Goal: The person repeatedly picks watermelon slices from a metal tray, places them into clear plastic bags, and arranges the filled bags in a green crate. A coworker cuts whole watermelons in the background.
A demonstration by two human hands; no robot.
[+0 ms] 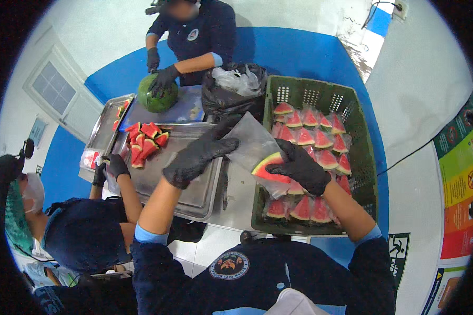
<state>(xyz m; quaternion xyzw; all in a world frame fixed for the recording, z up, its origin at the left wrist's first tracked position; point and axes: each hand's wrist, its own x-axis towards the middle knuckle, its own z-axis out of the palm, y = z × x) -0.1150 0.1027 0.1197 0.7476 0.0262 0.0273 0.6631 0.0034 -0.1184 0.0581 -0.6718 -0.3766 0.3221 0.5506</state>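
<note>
Narrow lane between tray (151, 181) and crate (363, 173)

Bare desk (240, 197) shows between them. The crate's walls bar sideways entry; its top is open beside the right grip (302, 165). Beyond the tray, black bag (220, 102) and melon (155, 97) obstruct.

"What colours reach you?"
"At centre, I see a red watermelon wedge (270, 176) with yellow-green rind (266, 159), and black gloves (306, 169)."
"Patterns?"
"Right of centre on my feed, a dark green crate (362, 173) has perforated grids."
</note>
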